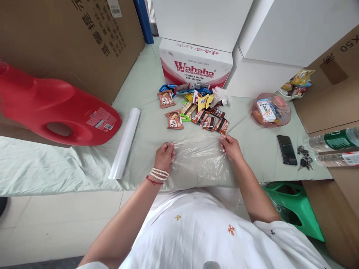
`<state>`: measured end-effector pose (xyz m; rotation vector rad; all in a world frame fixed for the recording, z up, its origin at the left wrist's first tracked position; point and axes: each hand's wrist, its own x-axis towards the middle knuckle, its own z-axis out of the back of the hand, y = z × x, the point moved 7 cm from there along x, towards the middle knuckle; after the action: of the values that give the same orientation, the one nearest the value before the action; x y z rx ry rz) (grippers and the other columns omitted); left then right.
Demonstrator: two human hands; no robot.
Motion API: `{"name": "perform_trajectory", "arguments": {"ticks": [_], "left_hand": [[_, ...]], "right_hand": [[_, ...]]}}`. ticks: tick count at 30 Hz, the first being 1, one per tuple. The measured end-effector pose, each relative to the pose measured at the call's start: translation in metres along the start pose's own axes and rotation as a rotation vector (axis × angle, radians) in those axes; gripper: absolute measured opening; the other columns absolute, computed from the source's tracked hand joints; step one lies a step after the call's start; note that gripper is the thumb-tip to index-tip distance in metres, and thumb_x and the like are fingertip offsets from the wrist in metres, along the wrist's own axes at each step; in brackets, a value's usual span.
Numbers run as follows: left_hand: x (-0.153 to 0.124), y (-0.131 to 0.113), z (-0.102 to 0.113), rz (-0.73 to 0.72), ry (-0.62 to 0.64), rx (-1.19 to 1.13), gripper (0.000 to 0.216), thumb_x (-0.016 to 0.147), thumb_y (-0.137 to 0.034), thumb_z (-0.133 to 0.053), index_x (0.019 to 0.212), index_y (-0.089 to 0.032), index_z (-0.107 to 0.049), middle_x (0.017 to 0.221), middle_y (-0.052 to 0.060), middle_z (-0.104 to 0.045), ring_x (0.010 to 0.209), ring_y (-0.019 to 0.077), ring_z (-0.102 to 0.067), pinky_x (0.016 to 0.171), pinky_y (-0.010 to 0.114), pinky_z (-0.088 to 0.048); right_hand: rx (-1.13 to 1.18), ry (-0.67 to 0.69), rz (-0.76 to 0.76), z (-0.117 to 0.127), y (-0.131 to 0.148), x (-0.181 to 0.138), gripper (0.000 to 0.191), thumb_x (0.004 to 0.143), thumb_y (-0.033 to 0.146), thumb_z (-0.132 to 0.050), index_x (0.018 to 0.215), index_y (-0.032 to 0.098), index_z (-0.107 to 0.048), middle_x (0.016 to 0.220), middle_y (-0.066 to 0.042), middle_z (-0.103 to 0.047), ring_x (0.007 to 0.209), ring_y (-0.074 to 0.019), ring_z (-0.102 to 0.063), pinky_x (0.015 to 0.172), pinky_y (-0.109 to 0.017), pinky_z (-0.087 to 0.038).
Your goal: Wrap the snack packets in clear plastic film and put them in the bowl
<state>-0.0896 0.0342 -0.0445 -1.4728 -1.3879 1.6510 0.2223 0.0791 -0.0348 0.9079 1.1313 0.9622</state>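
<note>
Left hand [164, 157] pinches one side of the clear plastic [200, 154], right hand [231, 148] the other! It spans between them over the tabletop [150, 129].

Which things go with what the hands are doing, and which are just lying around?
Probably part of it:
clear plastic, held by the left hand and right hand
wrapped snacks, just beyond it
plastic roll

Seemingly just lying around:
red jug
phone
keys
bottles
pink bowl
</note>
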Motion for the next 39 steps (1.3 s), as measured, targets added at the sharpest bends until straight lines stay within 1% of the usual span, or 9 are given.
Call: {"name": "perform_trajectory", "arguments": {"ticks": [6,9,15,19,23,26,33,36,39], "left_hand": [[-0.006,0.001,0.010,0.209,0.106,0.271,0.054,0.080,-0.073,-0.054,0.086,-0.020,-0.060,0.060,-0.001,-0.061,0.039,0.0104,-0.039,0.040,0.024,-0.023],[-0.002,-0.002,0.012,0.152,0.220,0.467,0.046,0.073,-0.066,-0.066,0.074,-0.020,-0.059,0.054,-0.001,-0.059,0.042,0.0100,-0.038,0.044,0.025,-0.027],[0.007,-0.017,0.035,-0.048,-0.012,0.723,0.028,0.081,-0.049,-0.057,0.081,-0.021,-0.062,0.065,0.000,-0.063,0.059,0.0165,-0.056,0.058,0.028,-0.042],[0.011,-0.044,0.002,-0.209,-0.067,1.111,0.039,0.095,-0.052,-0.042,0.095,-0.021,-0.065,0.096,0.010,-0.072,0.092,0.0259,-0.066,0.078,0.036,-0.048],[0.014,-0.042,-0.056,-0.346,0.073,1.421,0.042,0.097,-0.053,-0.046,0.093,-0.018,-0.068,0.109,0.019,-0.069,0.112,0.0341,-0.061,0.085,0.040,-0.048],[0.016,-0.031,-0.071,-0.454,0.075,1.353,0.032,0.099,-0.038,-0.045,0.085,-0.019,-0.066,0.100,0.016,-0.068,0.101,0.0300,-0.063,0.082,0.038,-0.046],[0.042,-0.034,-0.014,-0.352,-0.279,0.815,0.031,0.101,-0.040,-0.039,0.076,-0.024,-0.049,0.069,0.003,-0.055,0.074,0.0229,-0.055,0.072,0.032,-0.041],[0.034,-0.043,-0.009,-0.407,-0.378,0.755,0.024,0.100,-0.041,-0.043,0.097,-0.021,-0.055,0.093,0.010,-0.063,0.091,0.0250,-0.058,0.086,0.038,-0.045],[0.007,-0.056,-0.020,-0.670,-0.393,0.873,0.032,0.095,-0.040,-0.052,0.114,-0.015,-0.060,0.125,0.022,-0.059,0.125,0.0336,-0.053,0.109,0.052,-0.037]], "right_hand": [[-0.142,0.047,-0.014,-0.001,-0.014,0.006,0.029,0.078,0.050,-0.062,0.083,0.022,-0.057,0.057,0.006,-0.050,0.042,-0.0100,-0.036,0.041,-0.025,-0.026],[-0.251,0.060,0.057,0.004,-0.012,0.009,0.027,0.081,0.048,-0.059,0.084,0.021,-0.061,0.060,0.004,-0.055,0.047,-0.0113,-0.041,0.047,-0.024,-0.032],[-0.359,0.010,0.173,0.022,-0.013,0.011,0.033,0.087,0.051,-0.054,0.085,0.020,-0.064,0.061,0.002,-0.056,0.055,-0.0148,-0.047,0.054,-0.025,-0.037],[-0.405,0.047,0.252,0.017,-0.009,0.005,0.033,0.091,0.050,-0.052,0.088,0.020,-0.066,0.066,0.002,-0.058,0.060,-0.0150,-0.048,0.058,-0.025,-0.038],[-0.412,0.049,0.291,0.013,-0.003,0.002,0.035,0.092,0.049,-0.052,0.092,0.019,-0.069,0.073,0.000,-0.063,0.065,-0.0160,-0.051,0.062,-0.026,-0.039],[-0.420,-0.009,0.277,0.022,-0.002,0.003,0.036,0.092,0.050,-0.052,0.093,0.019,-0.070,0.073,-0.001,-0.064,0.066,-0.0168,-0.051,0.063,-0.027,-0.039],[-0.378,-0.074,0.193,0.033,-0.007,0.011,0.035,0.088,0.052,-0.057,0.088,0.019,-0.070,0.064,0.001,-0.057,0.061,-0.0166,-0.046,0.060,-0.027,-0.036],[-0.401,-0.088,0.202,0.026,0.001,0.020,0.035,0.088,0.050,-0.055,0.089,0.018,-0.071,0.068,0.000,-0.061,0.063,-0.0170,-0.048,0.064,-0.028,-0.039],[-0.445,-0.106,0.204,0.024,0.008,0.029,0.036,0.090,0.047,-0.052,0.099,0.018,-0.073,0.074,-0.002,-0.065,0.069,-0.0183,-0.054,0.072,-0.030,-0.043]]}}
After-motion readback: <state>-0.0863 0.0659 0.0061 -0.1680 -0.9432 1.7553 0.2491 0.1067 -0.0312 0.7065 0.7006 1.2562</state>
